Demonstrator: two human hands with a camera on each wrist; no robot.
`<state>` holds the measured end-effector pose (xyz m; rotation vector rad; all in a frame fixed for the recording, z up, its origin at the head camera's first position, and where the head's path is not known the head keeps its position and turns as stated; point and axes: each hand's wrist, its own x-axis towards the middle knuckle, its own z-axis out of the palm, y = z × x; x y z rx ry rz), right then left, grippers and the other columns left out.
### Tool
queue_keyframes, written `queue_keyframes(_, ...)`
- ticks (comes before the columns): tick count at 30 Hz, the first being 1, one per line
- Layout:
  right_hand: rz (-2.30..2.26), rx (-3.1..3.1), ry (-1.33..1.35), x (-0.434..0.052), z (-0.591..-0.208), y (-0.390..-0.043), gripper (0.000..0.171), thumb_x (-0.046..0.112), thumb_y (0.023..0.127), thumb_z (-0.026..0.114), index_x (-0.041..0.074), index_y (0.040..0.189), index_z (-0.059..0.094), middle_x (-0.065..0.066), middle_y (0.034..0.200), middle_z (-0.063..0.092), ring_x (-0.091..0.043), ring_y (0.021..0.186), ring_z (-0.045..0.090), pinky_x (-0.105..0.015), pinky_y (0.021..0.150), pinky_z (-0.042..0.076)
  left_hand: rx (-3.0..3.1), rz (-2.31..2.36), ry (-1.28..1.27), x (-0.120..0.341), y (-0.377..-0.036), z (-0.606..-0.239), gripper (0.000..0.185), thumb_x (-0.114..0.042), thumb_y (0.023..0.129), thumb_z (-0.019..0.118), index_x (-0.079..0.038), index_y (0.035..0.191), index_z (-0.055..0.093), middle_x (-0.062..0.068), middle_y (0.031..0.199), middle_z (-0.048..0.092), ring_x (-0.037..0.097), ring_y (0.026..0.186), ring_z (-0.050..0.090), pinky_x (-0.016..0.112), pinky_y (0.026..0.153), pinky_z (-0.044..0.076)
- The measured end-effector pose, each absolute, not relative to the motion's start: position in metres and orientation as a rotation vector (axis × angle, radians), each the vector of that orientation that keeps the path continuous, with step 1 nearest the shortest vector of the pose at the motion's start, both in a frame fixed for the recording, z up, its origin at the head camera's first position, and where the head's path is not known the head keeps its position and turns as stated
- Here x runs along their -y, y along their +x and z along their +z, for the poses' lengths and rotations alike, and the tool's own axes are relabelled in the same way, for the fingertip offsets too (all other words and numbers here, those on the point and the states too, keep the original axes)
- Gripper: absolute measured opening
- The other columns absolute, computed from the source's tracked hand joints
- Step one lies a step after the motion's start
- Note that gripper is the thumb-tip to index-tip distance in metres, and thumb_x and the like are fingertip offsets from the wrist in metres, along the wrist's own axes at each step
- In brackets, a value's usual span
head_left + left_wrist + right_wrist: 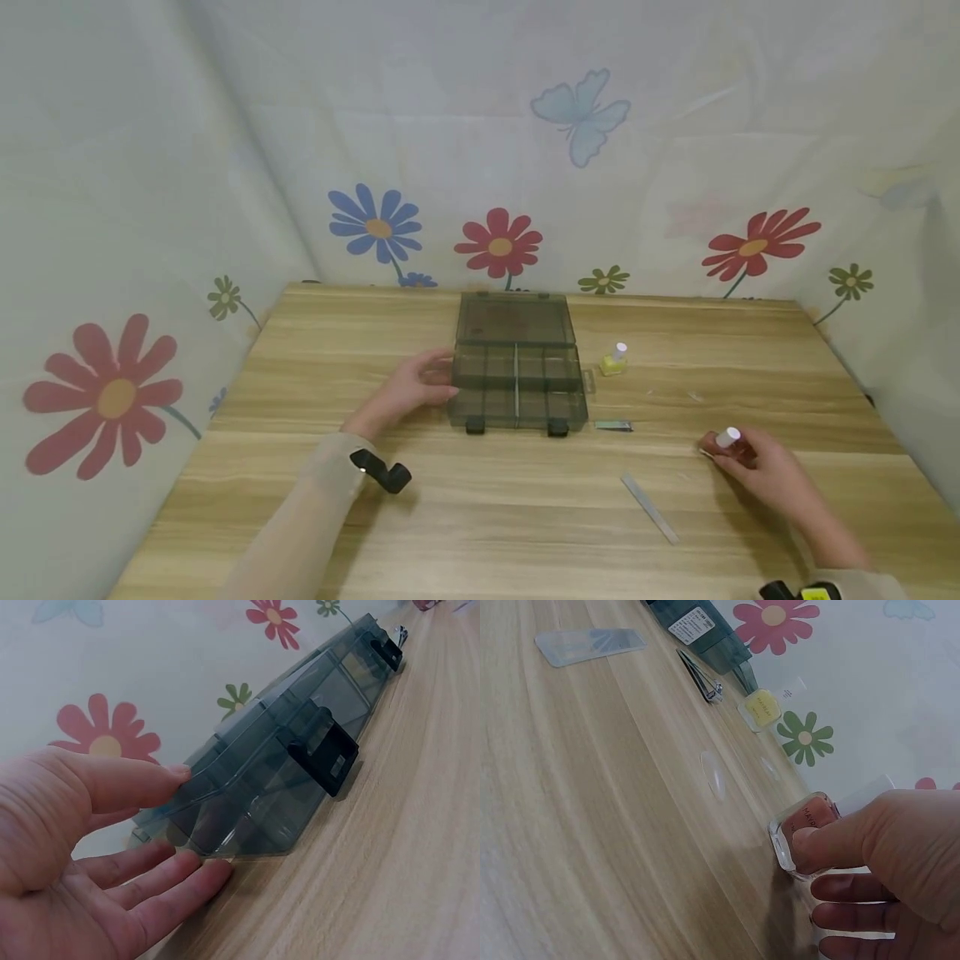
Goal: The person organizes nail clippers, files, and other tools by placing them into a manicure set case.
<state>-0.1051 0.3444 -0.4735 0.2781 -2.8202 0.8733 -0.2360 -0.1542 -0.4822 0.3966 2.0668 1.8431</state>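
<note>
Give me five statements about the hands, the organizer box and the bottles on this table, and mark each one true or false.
1. The organizer box has its lid open. True.
2. The right hand holds the yellow bottle. False: it grips a pink nail polish bottle; the yellow bottle stands alone right of the box.
3. The left hand touches the box's left side. True.
4. The nail clipper lies inside a compartment. False: it lies on the table beside the box's front right corner.
5. The nail file lies in front of the box, nearer the right hand. True.
</note>
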Motion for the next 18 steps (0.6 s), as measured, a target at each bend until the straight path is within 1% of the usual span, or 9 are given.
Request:
queue_keyframes(3, 0.875, 2.812, 0.28, -0.345, -0.474, -0.106, 0.02, 0.0, 0.075, 0.075, 0.002, 0.088, 0.06, -0.003, 0.079, 0.061, -0.002, 0.068, 0.051, -0.024, 0.057, 0.047, -2.03, 1.851, 0.38, 0.152, -0.231, -0.472, 0.069, 0.004, 0.081, 0.068, 0.003, 0.14, 0.033, 0.031, 0.132, 0.041, 0.043, 0.118, 0.046, 0.037, 0.08, 0.052)
queue_keyframes(7, 0.858, 2.827, 0.25, -0.345, -0.473, -0.108, 0.019, 0.002, 0.076, 0.074, 0.003, 0.085, 0.059, -0.002, 0.077, 0.059, -0.002, 0.067, 0.05, -0.024, 0.056, 0.046, -1.991, 1.857, 0.347, 0.151, -0.229, -0.467, 0.069, 0.007, 0.082, 0.064, 0.004, 0.141, 0.03, 0.033, 0.134, 0.037, 0.046, 0.12, 0.041, 0.04, 0.08, 0.052)
queue_keyframes(10, 0.836, 2.871, 0.198, -0.344, -0.47, -0.109, 0.018, 0.006, 0.078, 0.073, 0.002, 0.086, 0.058, -0.002, 0.077, 0.058, -0.006, 0.067, 0.052, -0.025, 0.057, 0.046, -1.997, 1.861, 0.332, 0.152, -0.232, -0.475, 0.068, 0.005, 0.082, 0.064, 0.0, 0.142, 0.031, 0.03, 0.135, 0.037, 0.044, 0.119, 0.043, 0.04, 0.079, 0.052)
queue_keyframes(15, 0.864, 2.937, 0.179, -0.34, -0.464, -0.113, 0.018, 0.011, 0.084, 0.069, 0.001, 0.094, 0.059, -0.005, 0.083, 0.061, -0.016, 0.073, 0.056, -0.026, 0.058, 0.047, -2.007, 1.865, 0.319, 0.152, -0.232, -0.479, 0.068, 0.003, 0.082, 0.066, -0.004, 0.142, 0.034, 0.027, 0.136, 0.039, 0.041, 0.118, 0.046, 0.04, 0.079, 0.052)
queue_keyframes(18, 0.888, 2.943, 0.186, -0.337, -0.46, -0.116, 0.017, 0.012, 0.085, 0.068, 0.002, 0.096, 0.059, -0.005, 0.085, 0.061, -0.017, 0.074, 0.057, -0.026, 0.058, 0.047, -2.002, 1.87, 0.311, 0.151, -0.233, -0.48, 0.068, 0.004, 0.082, 0.066, -0.004, 0.141, 0.035, 0.027, 0.136, 0.038, 0.04, 0.118, 0.045, 0.04, 0.079, 0.052)
